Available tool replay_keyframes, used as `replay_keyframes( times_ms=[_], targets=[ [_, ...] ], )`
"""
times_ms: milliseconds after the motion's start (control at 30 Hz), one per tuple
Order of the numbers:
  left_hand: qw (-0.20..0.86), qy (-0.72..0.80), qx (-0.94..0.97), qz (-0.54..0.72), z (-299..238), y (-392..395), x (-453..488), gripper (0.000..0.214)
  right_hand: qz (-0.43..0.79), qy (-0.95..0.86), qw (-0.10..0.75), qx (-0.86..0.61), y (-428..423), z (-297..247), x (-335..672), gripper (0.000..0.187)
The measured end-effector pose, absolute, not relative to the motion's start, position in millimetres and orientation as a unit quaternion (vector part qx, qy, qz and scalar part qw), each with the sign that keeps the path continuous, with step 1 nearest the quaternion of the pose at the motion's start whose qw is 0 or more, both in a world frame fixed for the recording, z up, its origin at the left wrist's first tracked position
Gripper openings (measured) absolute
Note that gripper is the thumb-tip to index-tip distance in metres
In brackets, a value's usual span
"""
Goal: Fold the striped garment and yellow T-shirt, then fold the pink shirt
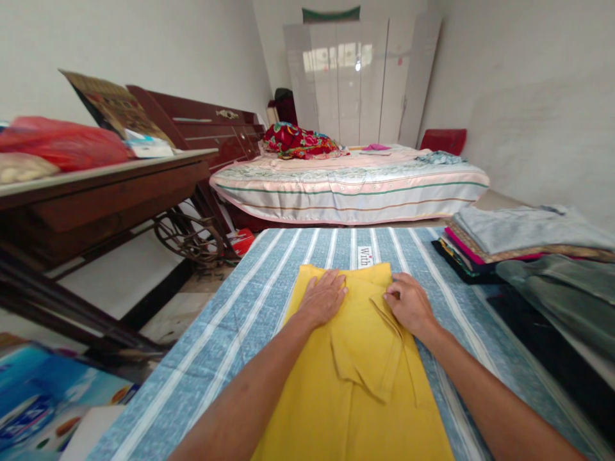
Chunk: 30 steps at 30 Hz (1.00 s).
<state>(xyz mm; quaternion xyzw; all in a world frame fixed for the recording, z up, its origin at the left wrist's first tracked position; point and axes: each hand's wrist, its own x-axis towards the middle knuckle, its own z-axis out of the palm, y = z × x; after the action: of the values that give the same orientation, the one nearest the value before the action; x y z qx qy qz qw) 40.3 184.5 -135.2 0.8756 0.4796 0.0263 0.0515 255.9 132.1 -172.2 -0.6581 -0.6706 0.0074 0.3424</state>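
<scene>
Head view: a yellow garment [355, 384] lies flat on the blue striped bench [230, 333].
Left grip [323, 298]: released, palm pressed flat on the cloth's far left part.
Right grip [409, 304]: fingertips pinching a fold at the cloth's far right edge.
Step, as I judge: smoothing and folding.
Next calls for: holding left of the pinch while the fold carries over.
Beyond the right grip: stacked clothes [519, 240].

We look from head height, forward and down, close over the striped cloth [250, 307], the bed [350, 186] farther ahead.
</scene>
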Motion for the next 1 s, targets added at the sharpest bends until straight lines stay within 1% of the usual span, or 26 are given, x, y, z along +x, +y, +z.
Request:
replay_keyframes(
  times_ms=[67,133,333,633,733,800,867,1000],
  targets=[
    [0.052,0.479,0.876,0.026,-135.3,184.4,40.3,0.050,0.008,-0.670,0.367,-0.645,132.1,-170.6,256.3,0.014],
    [0.051,0.479,0.876,0.026,-136.1,184.6,39.9,0.049,-0.006,-0.664,0.374,-0.647,131.0,-169.0,256.5,0.014],
    [0.054,0.480,0.875,0.029,-136.1,184.0,39.8,0.050,-0.047,-0.649,0.298,-0.698,125.1,-166.7,252.6,0.015],
    [0.041,0.487,0.872,0.030,-138.6,184.0,41.4,0.050,-0.077,-0.661,0.247,-0.704,118.1,-156.7,242.7,0.014],
    [0.037,0.488,0.872,0.026,-139.2,185.2,43.2,0.049,-0.080,-0.659,0.274,-0.696,117.7,-157.1,244.8,0.013],
    [0.040,0.488,0.872,0.017,-137.9,185.7,44.9,0.047,-0.090,-0.669,0.309,-0.670,117.9,-158.4,246.7,0.013],
    [0.036,0.488,0.872,0.014,-136.0,186.3,46.5,0.046,-0.092,-0.691,0.326,-0.638,118.1,-159.7,247.4,0.014],
    [0.049,0.487,0.872,-0.001,-133.1,188.4,47.5,0.047,-0.049,-0.717,0.281,-0.636,117.7,-160.0,244.5,0.015]
  ],
)
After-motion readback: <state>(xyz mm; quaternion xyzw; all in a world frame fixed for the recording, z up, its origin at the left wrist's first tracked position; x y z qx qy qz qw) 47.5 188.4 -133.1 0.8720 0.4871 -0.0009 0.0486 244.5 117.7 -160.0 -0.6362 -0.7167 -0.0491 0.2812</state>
